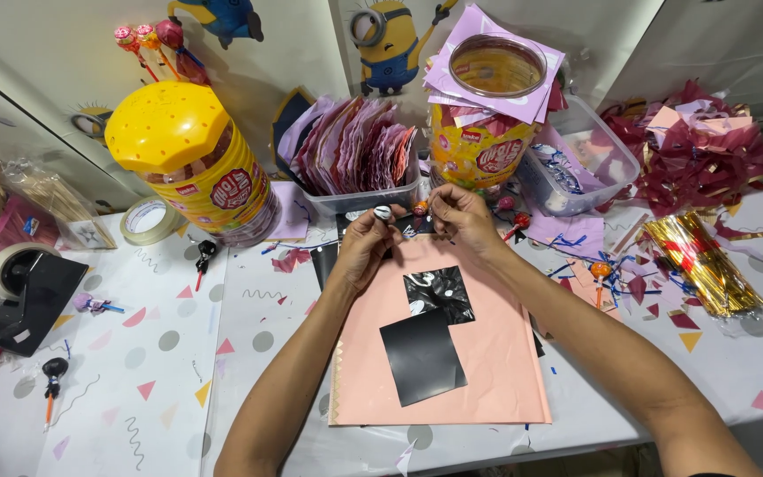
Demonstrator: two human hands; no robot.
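Observation:
My left hand (366, 240) and my right hand (459, 215) meet at the far edge of a stack of peach paper sheets (487, 362). Both pinch a small lollipop (419, 210) with a black wrapper (410, 225) around it. The left fingertips also show a small white-and-black piece (382, 212). On the peach paper lie two black squares: a crinkled shiny one (439, 293) and a flat one (423, 356) nearer me.
A yellow-lidded lollipop jar (192, 163) stands at the left, an open jar (487, 115) behind my hands. A clear tub of pink wrappers (355, 155), a tape dispenser (24, 296), gold twist ties (699, 261), and red paper scraps (699, 150) surround the work area.

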